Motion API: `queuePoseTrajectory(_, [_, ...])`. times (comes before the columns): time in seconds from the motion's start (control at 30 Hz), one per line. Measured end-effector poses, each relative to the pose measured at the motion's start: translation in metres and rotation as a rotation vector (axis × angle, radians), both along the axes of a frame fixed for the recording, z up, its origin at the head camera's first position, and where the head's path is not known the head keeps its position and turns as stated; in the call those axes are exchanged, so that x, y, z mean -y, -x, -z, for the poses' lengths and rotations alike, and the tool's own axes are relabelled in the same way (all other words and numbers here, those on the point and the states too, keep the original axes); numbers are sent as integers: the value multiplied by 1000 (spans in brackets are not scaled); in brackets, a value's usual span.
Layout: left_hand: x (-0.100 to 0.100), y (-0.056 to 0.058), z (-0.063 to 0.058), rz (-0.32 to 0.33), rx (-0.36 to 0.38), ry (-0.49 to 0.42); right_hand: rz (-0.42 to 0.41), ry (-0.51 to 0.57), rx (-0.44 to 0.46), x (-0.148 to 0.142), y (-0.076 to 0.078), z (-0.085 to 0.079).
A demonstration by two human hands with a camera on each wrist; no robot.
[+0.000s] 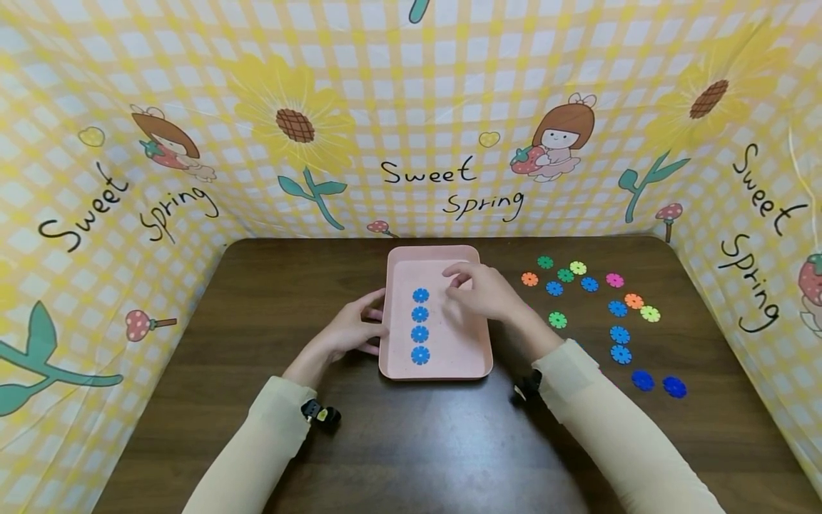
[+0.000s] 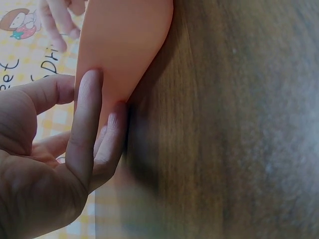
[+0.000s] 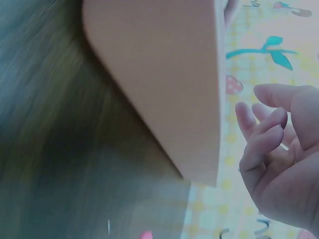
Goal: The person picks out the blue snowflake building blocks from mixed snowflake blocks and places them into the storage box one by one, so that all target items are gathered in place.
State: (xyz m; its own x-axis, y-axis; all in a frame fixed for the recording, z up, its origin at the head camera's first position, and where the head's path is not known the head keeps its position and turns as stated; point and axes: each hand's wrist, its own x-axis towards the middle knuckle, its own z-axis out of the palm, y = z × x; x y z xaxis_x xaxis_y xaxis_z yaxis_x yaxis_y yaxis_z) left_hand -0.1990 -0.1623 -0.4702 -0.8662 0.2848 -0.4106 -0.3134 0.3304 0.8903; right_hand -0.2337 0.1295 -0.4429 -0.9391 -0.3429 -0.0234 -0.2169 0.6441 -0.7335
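Note:
A pink rectangular tray (image 1: 457, 357) lies on the table. Inside it, several blue snowflake discs (image 1: 420, 314) form a column left of the middle. My left hand (image 1: 352, 325) rests against the tray's left side; the left wrist view shows its fingers (image 2: 89, 94) touching the outer wall. Over the right half of the tray hovers my right hand (image 1: 483, 291), its fingers loosely bent and the thumb apart from the index finger. Nothing shows between those fingers in the right wrist view, where the hand (image 3: 279, 154) is beyond the tray wall (image 3: 164, 84).
Loose snowflake discs lie right of the tray: green (image 1: 557, 320), orange (image 1: 529, 279), pink (image 1: 614, 280), yellow-green (image 1: 650, 314), blue (image 1: 619, 335) and dark blue (image 1: 674, 387). Yellow checked cloth (image 1: 424, 143) with printed flowers stands around the wooden table (image 1: 270, 285).

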Motion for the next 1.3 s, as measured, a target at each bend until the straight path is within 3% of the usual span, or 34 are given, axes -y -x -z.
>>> queuePoseTrajectory(0.3, [0,0,-1,4,-6,-2,-2,1,21,-56,-19,-11])
queuePoseTrajectory(0.57, [1,-2,-2,0,-1,3,25,0,47,-110,-41,-1])
queuePoseTrajectory(0.8, [1,0,1,10,5,-1,24,-66,71,-148,-56,3])
queuePoseTrajectory(1.1, [1,1,2,11,6,-9,-21,-196,38,-180,-77,10])
queuePoseTrajectory(1.3, [3,1,3,17,1,-9,-56,-240,35,-193,-82,19])
